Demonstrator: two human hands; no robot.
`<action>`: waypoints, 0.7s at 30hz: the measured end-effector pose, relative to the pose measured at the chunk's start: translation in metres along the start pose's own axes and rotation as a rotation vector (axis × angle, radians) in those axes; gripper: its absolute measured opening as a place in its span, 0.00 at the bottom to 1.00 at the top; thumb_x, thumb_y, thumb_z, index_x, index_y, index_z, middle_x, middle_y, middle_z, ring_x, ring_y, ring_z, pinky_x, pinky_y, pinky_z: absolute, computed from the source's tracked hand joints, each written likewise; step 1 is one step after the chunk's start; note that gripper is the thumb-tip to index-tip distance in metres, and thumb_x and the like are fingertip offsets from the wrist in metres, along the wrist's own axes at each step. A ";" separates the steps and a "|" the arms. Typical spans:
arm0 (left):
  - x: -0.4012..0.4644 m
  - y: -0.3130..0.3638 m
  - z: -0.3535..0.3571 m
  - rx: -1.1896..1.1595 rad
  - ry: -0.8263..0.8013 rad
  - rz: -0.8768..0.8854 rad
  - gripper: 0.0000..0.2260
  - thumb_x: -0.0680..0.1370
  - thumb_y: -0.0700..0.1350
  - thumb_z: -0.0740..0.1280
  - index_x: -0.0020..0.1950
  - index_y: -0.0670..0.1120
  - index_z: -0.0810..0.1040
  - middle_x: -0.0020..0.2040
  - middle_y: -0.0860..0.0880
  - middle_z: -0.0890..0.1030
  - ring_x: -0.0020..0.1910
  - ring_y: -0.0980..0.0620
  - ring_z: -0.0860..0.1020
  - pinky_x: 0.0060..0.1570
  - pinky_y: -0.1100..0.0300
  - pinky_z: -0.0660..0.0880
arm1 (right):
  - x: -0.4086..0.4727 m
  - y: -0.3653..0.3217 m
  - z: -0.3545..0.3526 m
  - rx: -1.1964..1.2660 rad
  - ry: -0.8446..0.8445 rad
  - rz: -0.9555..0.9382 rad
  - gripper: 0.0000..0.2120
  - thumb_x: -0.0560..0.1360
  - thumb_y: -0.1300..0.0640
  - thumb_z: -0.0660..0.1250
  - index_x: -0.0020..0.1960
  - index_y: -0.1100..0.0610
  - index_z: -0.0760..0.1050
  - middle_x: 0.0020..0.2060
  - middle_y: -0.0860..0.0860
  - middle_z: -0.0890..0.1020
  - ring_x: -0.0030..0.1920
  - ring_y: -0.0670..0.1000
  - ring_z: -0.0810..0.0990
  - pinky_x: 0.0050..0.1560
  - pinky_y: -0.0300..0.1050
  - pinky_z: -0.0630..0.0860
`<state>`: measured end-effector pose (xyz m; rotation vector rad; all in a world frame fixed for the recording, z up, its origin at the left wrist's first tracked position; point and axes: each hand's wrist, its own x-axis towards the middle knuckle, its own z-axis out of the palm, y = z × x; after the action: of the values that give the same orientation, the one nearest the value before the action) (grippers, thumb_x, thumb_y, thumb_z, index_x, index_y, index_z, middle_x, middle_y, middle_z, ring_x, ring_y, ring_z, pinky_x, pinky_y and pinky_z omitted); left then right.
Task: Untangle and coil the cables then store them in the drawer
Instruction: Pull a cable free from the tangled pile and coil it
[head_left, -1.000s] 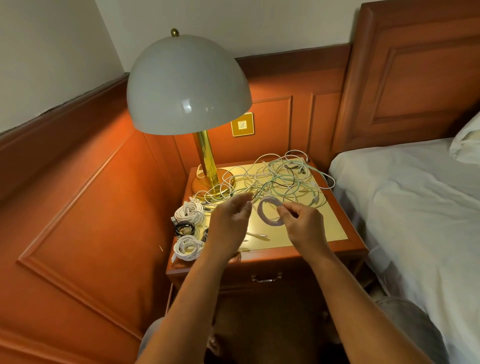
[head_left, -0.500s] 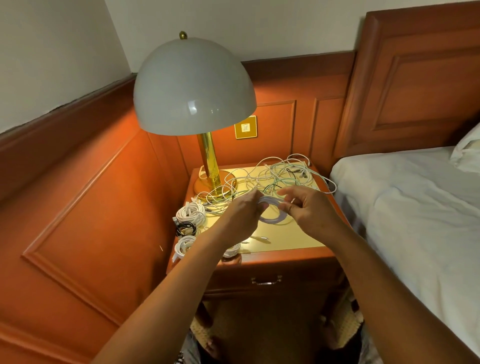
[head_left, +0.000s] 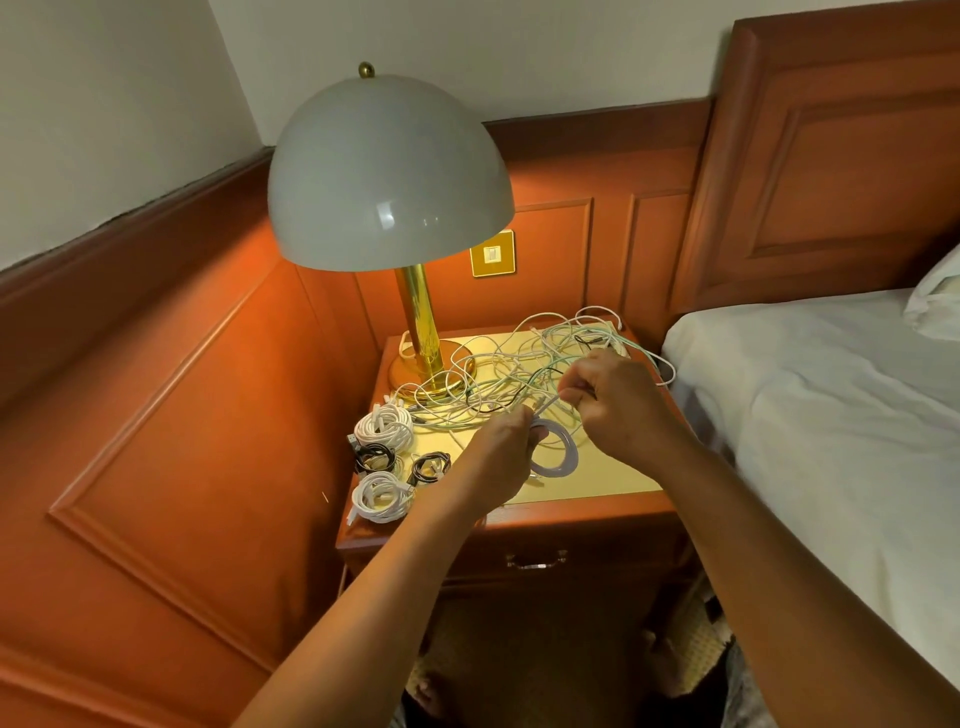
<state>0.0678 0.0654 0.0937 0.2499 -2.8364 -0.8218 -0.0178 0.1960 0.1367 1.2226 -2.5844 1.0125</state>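
Note:
A pale lilac cable coil (head_left: 558, 454) hangs over the nightstand top (head_left: 602, 480). My left hand (head_left: 501, 457) grips the coil's left side. My right hand (head_left: 615, 402) pinches the cable's loose end just above the coil. Behind both hands lies a tangle of white, pale green and black cables (head_left: 514, 371). Several finished coils sit at the left edge: a white one (head_left: 384, 423), a black one (head_left: 374, 457), another black one (head_left: 431, 465) and a white one (head_left: 379, 496). The drawer (head_left: 537, 558) below is closed.
A brass lamp (head_left: 387, 176) with a white dome shade stands at the nightstand's back left. Wood panelling closes the left side and back. A bed with white sheets (head_left: 841, 415) lies close on the right.
My right hand has risen up and away from the coil, drawing the cable's end with it. My left hand keeps hold of the coil. The camera has moved closer.

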 end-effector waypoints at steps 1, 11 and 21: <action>0.000 -0.001 0.001 0.000 -0.007 -0.017 0.06 0.84 0.42 0.56 0.50 0.42 0.70 0.45 0.43 0.74 0.38 0.49 0.69 0.36 0.59 0.64 | -0.002 0.000 0.002 0.017 0.012 0.012 0.06 0.76 0.66 0.67 0.51 0.62 0.81 0.49 0.55 0.81 0.45 0.48 0.75 0.40 0.32 0.68; -0.001 0.004 0.001 -0.079 0.179 -0.049 0.07 0.83 0.40 0.58 0.49 0.39 0.73 0.42 0.45 0.74 0.36 0.48 0.69 0.31 0.65 0.62 | -0.012 0.017 0.004 0.015 -0.022 0.100 0.08 0.78 0.65 0.65 0.55 0.60 0.80 0.52 0.54 0.80 0.49 0.51 0.77 0.47 0.39 0.75; 0.002 0.013 0.010 -0.110 0.249 -0.024 0.09 0.83 0.39 0.57 0.53 0.36 0.74 0.46 0.39 0.79 0.39 0.43 0.74 0.38 0.55 0.69 | -0.009 0.025 0.005 0.225 0.083 0.159 0.09 0.79 0.66 0.63 0.55 0.59 0.80 0.44 0.47 0.80 0.42 0.44 0.78 0.44 0.34 0.76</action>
<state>0.0626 0.0811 0.0922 0.3450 -2.5533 -0.8808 -0.0292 0.2098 0.1161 1.0047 -2.5917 1.3871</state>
